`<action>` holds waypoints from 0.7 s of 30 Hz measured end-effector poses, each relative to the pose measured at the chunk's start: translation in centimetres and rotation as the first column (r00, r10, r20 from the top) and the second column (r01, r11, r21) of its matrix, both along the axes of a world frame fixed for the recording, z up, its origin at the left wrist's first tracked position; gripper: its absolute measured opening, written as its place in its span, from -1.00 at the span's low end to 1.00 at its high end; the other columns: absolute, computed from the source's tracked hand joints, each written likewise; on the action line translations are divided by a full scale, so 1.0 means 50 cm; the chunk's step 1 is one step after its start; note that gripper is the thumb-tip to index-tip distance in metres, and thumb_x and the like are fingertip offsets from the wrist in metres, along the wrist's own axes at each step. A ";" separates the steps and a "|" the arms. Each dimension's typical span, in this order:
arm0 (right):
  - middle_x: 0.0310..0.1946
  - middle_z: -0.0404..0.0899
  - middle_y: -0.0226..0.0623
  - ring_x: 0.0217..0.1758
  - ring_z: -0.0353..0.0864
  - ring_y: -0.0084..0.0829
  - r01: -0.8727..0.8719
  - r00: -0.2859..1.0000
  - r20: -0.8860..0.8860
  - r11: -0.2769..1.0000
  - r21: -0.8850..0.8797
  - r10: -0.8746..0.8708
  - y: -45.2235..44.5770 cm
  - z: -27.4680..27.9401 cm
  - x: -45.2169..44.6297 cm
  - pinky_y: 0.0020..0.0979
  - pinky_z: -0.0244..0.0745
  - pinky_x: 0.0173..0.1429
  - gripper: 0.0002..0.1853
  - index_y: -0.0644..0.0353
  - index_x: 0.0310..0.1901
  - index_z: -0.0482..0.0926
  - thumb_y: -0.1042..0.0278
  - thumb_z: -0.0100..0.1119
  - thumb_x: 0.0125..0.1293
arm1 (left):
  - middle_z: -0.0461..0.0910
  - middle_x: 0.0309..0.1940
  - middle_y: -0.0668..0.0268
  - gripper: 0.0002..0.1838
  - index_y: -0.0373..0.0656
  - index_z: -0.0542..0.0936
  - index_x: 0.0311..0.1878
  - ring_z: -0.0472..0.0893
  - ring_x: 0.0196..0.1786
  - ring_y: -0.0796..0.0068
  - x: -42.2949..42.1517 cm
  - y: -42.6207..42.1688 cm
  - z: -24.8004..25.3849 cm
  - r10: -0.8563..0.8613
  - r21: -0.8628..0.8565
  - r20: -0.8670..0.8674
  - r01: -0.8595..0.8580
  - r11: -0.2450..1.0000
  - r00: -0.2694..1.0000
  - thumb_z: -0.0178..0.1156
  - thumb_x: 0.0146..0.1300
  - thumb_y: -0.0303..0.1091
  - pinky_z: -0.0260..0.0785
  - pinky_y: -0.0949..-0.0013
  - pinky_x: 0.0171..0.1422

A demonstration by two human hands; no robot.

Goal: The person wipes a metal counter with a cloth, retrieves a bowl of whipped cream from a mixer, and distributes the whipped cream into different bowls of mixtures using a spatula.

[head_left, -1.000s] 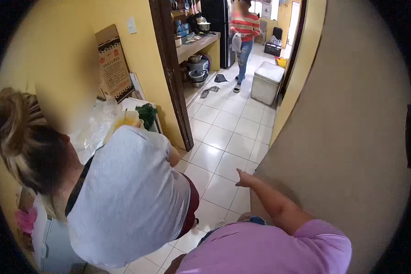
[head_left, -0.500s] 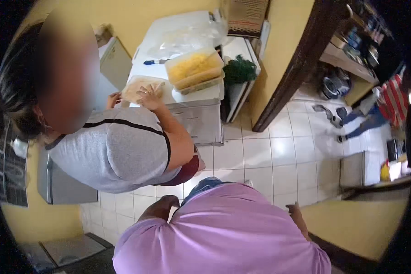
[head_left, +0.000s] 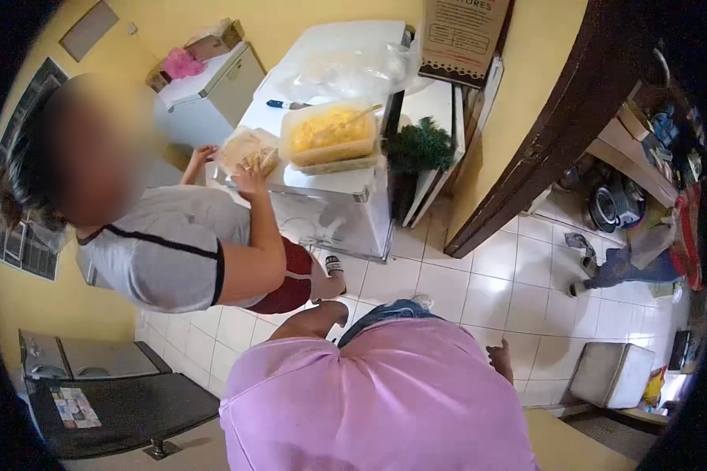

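My left hand [head_left: 336, 314] hangs bent by my left hip, beside my blue jeans [head_left: 397, 312]; its fingers are mostly hidden. Out from my right side, low over the tiled floor, is my right hand [head_left: 500, 359], a couple of fingers apart and nothing seen in it. On the white chest-like top [head_left: 322, 182] ahead, a person in a grey shirt rests a hand [head_left: 250, 179] on a clear plastic bag [head_left: 247, 149] with pale food inside. Beside it stands a plastic tub [head_left: 331, 140] of yellow pieces, with a utensil in it.
A blue-handled knife [head_left: 287, 104] and crumpled clear plastic [head_left: 353, 69] lie behind the tub. Dark green leaves [head_left: 421, 144] sit to its right. Past the wooden door frame [head_left: 538, 137], another person in jeans [head_left: 632, 267] stands near a white box [head_left: 613, 374].
My view has turned and shifted, bringing the dark refrigerator at lower left into sight. The grey-shirted person stays at the bag, head lower in view. My hands still hang at my sides.
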State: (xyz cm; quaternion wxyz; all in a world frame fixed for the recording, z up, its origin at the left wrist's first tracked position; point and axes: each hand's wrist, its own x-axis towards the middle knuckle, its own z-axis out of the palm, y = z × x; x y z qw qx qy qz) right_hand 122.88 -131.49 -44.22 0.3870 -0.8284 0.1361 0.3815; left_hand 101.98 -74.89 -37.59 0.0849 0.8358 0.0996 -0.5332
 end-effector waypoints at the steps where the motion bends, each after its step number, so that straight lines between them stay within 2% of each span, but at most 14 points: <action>1: 0.07 0.56 0.05 -0.03 0.60 -0.19 0.015 0.992 0.127 0.999 -0.039 -0.010 0.018 0.015 0.034 -0.22 0.52 0.08 -0.19 0.10 0.44 0.14 0.21 0.36 0.23 | 0.70 -0.12 0.15 -0.64 -0.09 0.74 -0.11 0.67 -0.04 0.14 0.037 0.011 -0.155 -0.020 -0.011 0.008 0.021 1.000 1.000 0.42 0.00 -0.20 0.49 0.06 0.03; 2: 0.08 0.54 0.10 0.04 0.59 -0.17 0.013 0.991 0.135 1.000 0.018 -0.015 0.028 0.042 0.071 -0.23 0.52 0.11 -0.20 0.12 0.42 0.18 0.25 0.39 0.20 | 0.69 -0.25 0.11 -0.68 -0.14 0.73 -0.22 0.64 -0.22 0.15 0.049 0.015 -0.259 -0.217 -0.252 0.167 0.255 0.934 0.962 0.38 0.02 -0.13 0.47 0.05 -0.09; 3: 0.09 0.53 0.16 0.10 0.58 -0.16 0.018 0.989 0.144 0.997 0.073 -0.029 0.040 0.081 0.101 -0.24 0.52 0.14 -0.21 0.14 0.40 0.22 0.28 0.42 0.17 | 0.69 -0.38 0.08 -0.65 -0.20 0.72 -0.34 0.62 -0.39 0.16 0.100 0.044 -0.212 -0.361 -0.434 0.356 0.495 0.753 0.862 0.34 0.04 -0.06 0.45 0.04 -0.22; 4: 0.10 0.53 0.12 0.12 0.58 -0.17 -0.061 0.989 0.143 0.994 0.090 0.047 0.045 0.128 0.139 -0.25 0.52 0.14 -0.22 0.15 0.40 0.23 0.27 0.41 0.19 | 0.69 -0.38 0.08 -0.65 -0.20 0.72 -0.34 0.62 -0.39 0.16 0.145 -0.003 -0.269 -0.397 -0.435 0.372 0.535 0.724 0.839 0.34 0.04 -0.06 0.45 0.04 -0.22; 5: 0.11 0.53 0.08 0.14 0.57 -0.19 -0.131 0.982 0.151 0.985 0.113 0.113 0.067 0.203 0.182 -0.26 0.52 0.13 -0.23 0.15 0.40 0.23 0.25 0.39 0.21 | 0.67 -0.01 0.14 -0.62 -0.07 0.72 -0.08 0.65 0.05 0.10 0.253 -0.023 -0.181 -0.188 -0.045 0.007 0.188 0.981 0.982 0.34 0.06 -0.10 0.49 0.00 0.08; 6: 0.14 0.51 0.04 0.12 0.58 -0.21 -0.173 0.959 0.250 0.973 0.154 0.131 0.107 0.309 0.219 -0.26 0.52 0.13 -0.26 0.17 0.39 0.24 0.26 0.37 0.23 | 0.67 0.00 0.14 -0.61 -0.02 0.72 -0.06 0.65 0.05 0.09 0.306 -0.022 -0.136 -0.031 -0.063 0.012 0.032 0.998 0.999 0.32 0.03 -0.11 0.49 0.00 0.08; 8: 0.22 0.46 -0.05 0.11 0.57 -0.27 -0.230 0.892 0.433 0.954 0.193 0.127 0.182 0.544 0.294 -0.27 0.52 0.14 -0.36 0.21 0.35 0.32 0.28 0.32 0.28 | 0.65 0.03 0.13 -0.61 -0.02 0.72 -0.05 0.63 0.08 0.08 0.414 -0.035 -0.080 -0.162 -0.104 0.094 0.171 0.980 0.982 0.30 0.03 -0.14 0.48 0.02 0.13; 10: 0.23 0.45 -0.17 0.13 0.53 -0.34 -0.313 0.781 0.618 0.912 0.263 0.090 0.221 0.750 0.347 -0.34 0.44 0.23 -0.38 0.11 0.38 0.30 0.41 0.26 0.30 | 0.53 0.22 0.13 -0.49 0.02 0.61 0.16 0.55 0.22 0.11 0.527 -0.085 0.007 -0.400 -0.307 0.216 0.451 0.838 0.891 0.26 0.07 -0.19 0.38 0.11 0.27; 12: 0.20 0.47 -0.24 0.16 0.52 -0.32 -0.427 0.614 0.769 0.894 0.133 0.179 0.266 0.962 0.371 -0.28 0.41 0.28 -0.40 0.07 0.37 0.32 0.41 0.24 0.30 | 0.42 0.34 0.12 -0.36 0.05 0.37 0.39 0.43 0.34 0.14 0.627 -0.088 -0.106 -0.486 -0.028 -0.215 0.493 0.870 0.847 0.17 0.19 -0.15 0.30 0.19 0.36; 14: 0.15 0.49 -0.16 0.14 0.55 -0.25 -0.608 0.425 0.869 0.791 0.065 0.256 0.310 1.149 0.363 -0.28 0.47 0.21 -0.40 0.08 0.34 0.34 0.42 0.25 0.25 | 0.67 -0.32 0.07 -0.63 -0.20 0.68 -0.34 0.66 -0.27 0.12 0.652 -0.094 -0.058 -0.274 -0.157 0.185 0.303 0.940 0.944 0.32 -0.11 -0.09 0.52 0.09 -0.16; 16: -0.03 0.51 0.08 0.04 0.54 0.06 -0.787 0.192 0.927 0.615 -0.050 0.321 0.358 1.261 0.351 -0.13 0.47 0.11 -0.52 0.31 0.17 0.41 0.27 0.13 0.26 | 0.67 -0.31 0.07 -0.65 -0.20 0.68 -0.32 0.66 -0.25 0.12 0.677 -0.171 -0.039 -0.309 -0.138 0.183 0.336 0.932 0.933 0.29 -0.07 -0.10 0.52 0.10 -0.14; 17: -0.07 0.52 0.07 0.02 0.54 0.02 -0.853 0.169 0.900 0.517 -0.070 0.401 0.380 1.308 0.338 -0.11 0.47 0.08 -0.60 0.36 0.06 0.46 0.28 0.09 0.27 | 0.68 -0.30 0.06 -0.65 -0.21 0.68 -0.29 0.67 -0.24 0.13 0.695 -0.251 -0.035 -0.323 -0.131 0.206 0.353 0.927 0.924 0.25 -0.02 -0.12 0.52 0.10 -0.13; 18: -0.04 0.50 -0.05 0.00 0.57 -0.13 -0.905 0.130 0.914 0.422 -0.049 0.385 0.400 1.352 0.312 -0.24 0.50 0.06 -0.58 0.22 0.15 0.48 0.39 0.22 0.25 | 0.68 -0.28 0.06 -0.66 -0.21 0.69 -0.26 0.67 -0.22 0.14 0.719 -0.339 -0.033 -0.311 -0.127 0.230 0.345 0.930 0.922 0.22 0.02 -0.14 0.53 0.11 -0.12; 21: -0.04 0.50 -0.05 0.01 0.57 -0.13 -0.982 0.125 0.907 0.180 0.055 0.402 0.384 1.313 0.285 -0.24 0.49 0.07 -0.59 0.22 0.14 0.49 0.39 0.22 0.25 | 0.68 -0.25 0.04 -0.67 -0.23 0.69 -0.19 0.68 -0.17 0.16 0.802 -0.542 0.015 -0.253 -0.103 0.299 0.295 0.950 0.920 0.12 0.15 -0.19 0.53 0.13 -0.08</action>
